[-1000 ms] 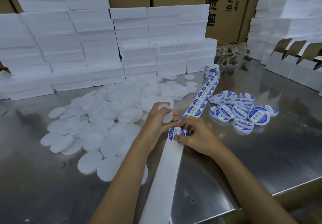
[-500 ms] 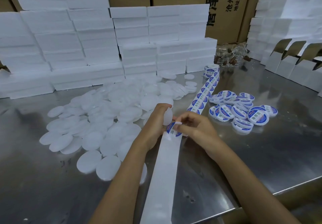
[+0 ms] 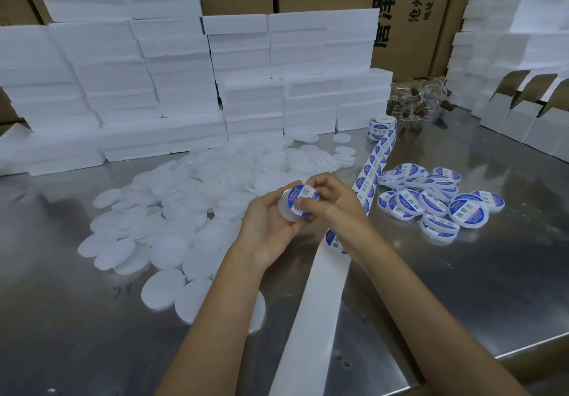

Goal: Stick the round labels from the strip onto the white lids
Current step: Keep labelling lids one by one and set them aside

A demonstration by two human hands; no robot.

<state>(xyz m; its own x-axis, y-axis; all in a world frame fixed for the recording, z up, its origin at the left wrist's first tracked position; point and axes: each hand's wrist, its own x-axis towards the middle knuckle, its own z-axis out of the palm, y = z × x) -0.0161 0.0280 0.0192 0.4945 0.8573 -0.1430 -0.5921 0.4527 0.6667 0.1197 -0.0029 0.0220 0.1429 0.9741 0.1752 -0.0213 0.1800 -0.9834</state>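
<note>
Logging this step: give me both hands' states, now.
Left hand: grips the white lid.
Right hand: fingers curled, pressing the round label onto that lid.

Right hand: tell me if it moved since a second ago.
Yes. The right hand lifted off the label strip and went leftward, now pressing a label onto the lid that the left hand holds.

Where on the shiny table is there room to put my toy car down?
Bare metal lies right of the paper strip, below the labelled lids. More sits in the near-left corner. The plain lids crowd the middle, foam blocks the back.
</note>
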